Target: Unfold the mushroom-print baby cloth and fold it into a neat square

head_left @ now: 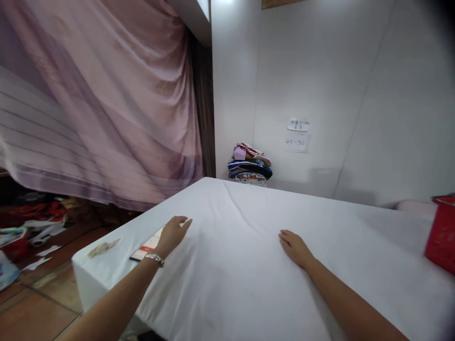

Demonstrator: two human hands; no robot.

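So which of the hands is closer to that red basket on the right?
Right. The right hand rests flat on the white sheet, some way left of the red basket; the left hand lies farther left still, near the sheet's other edge.

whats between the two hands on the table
Only bare white sheet lies between the left hand and right hand, shown in the head view.

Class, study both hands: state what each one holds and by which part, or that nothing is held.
Nothing is held. The left hand and the right hand lie open, palms down, on the white sheet.
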